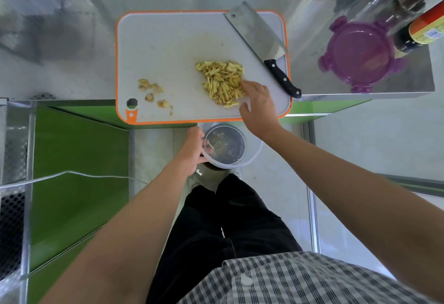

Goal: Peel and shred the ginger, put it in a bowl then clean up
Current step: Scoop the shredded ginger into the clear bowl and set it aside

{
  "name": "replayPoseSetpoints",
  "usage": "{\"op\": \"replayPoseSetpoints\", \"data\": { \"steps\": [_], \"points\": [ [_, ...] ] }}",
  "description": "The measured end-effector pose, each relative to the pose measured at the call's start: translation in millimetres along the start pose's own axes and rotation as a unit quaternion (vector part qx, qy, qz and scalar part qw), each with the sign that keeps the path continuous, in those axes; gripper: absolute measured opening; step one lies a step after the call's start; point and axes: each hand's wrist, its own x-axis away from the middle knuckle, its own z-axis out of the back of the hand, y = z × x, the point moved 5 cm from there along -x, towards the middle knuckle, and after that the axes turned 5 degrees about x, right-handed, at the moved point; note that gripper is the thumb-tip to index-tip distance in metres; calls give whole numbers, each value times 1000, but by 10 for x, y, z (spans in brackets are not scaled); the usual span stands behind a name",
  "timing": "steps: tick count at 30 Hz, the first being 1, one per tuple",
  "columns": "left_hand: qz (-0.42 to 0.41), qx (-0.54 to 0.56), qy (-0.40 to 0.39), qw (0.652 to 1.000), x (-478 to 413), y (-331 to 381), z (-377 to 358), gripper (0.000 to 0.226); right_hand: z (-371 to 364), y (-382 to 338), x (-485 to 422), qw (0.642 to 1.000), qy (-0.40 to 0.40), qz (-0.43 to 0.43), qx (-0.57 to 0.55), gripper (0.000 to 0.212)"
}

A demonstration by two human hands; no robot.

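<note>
The right hand (258,104) lies on the cutting board (168,46). It is loose and holds nothing. Its fingers and thumb curve round the near right side of the pile of ginger strips (222,82) and touch it. The pile sits just past the fingertips and to their left.

The left hand (192,152) grips the rim of a clear bowl (230,164). The bowl is just to the right of this hand and below the near edge of the board, under the right hand's wrist. At least one thin ginger strip lies inside the bowl.

Some peel bits (153,93) lie on the board, well to the left of the right hand and apart from the pile. A big knife (258,32) lies flat past the right hand, with its black handle near the board's right edge. Farther right of that hand stand a purple box (358,55) and a dark bottle (422,29).
</note>
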Motion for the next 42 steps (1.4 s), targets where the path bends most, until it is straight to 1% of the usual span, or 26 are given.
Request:
{"op": "replayPoseSetpoints", "data": {
  "steps": [2, 5, 12, 17, 21, 23, 25, 27, 28, 30, 31, 32, 33, 35, 37, 39, 40, 42],
  "points": [
    [0, 8, 7, 1000, -30, 2, 7, 28, 40, 19, -47, 999, 20, 9, -28, 60],
    [1, 11, 19, 1000, -72, 21, 26, 38, 21, 28, -179, 999, 21, 22, -14, 63],
    [-7, 14, 8, 1000, -59, 65, 42, 33, -74, -36, 267, 993, 71, 97, -9, 46],
    [-16, 10, 12, 1000, -46, 94, 69, 29, -133, -103, 563, 988, 51, 145, -27, 42],
    [-21, 4, 5, 1000, -47, 108, 79, 35, -65, -181, 680, 983, 22, 176, -51, 31],
    [-24, -2, 1, 1000, -32, 117, 80, 35, 7, -219, 567, 982, 22, 172, -73, 27],
    [-25, -11, -6, 1000, -14, 121, 80, 39, 102, -213, 344, 984, 55, 148, -79, 26],
    [-25, -16, -10, 1000, -6, 128, 82, 43, 171, -191, 66, 987, 90, 117, -60, 32],
    [-24, -16, -10, 1000, -1, 133, 83, 45, 167, -184, -72, 990, 88, 101, -42, 40],
    [-21, -16, -12, 1000, 4, 139, 84, 46, 82, -170, -281, 997, 40, 67, -13, 61],
    [-21, -17, -14, 1000, 7, 143, 82, 45, 30, -180, -319, 998, 11, 57, 1, 67],
    [-22, -19, -15, 999, 18, 152, 79, 42, -13, -190, -317, 998, -5, 57, 11, 70],
    [-24, -20, -17, 999, 22, 157, 77, 39, -31, -193, -285, 998, -3, 63, 11, 68],
    [-27, -23, -21, 999, 22, 163, 80, 35, 9, -165, -229, 997, 32, 62, -19, 57],
    [-27, -24, -20, 999, 20, 168, 85, 35, 69, -135, -278, 997, 51, 54, -35, 54],
    [-27, -21, -17, 999, 18, 164, 86, 36, 51, -123, -368, 999, 21, 44, -23, 57],
    [-28, -19, -17, 999, 18, 160, 86, 36, 20, -124, -385, 999, 10, 47, -16, 55],
    [-28, -12, -19, 999, 22, 147, 89, 36, -13, -148, -324, 998, 18, 67, -10, 47]
  ]
}}
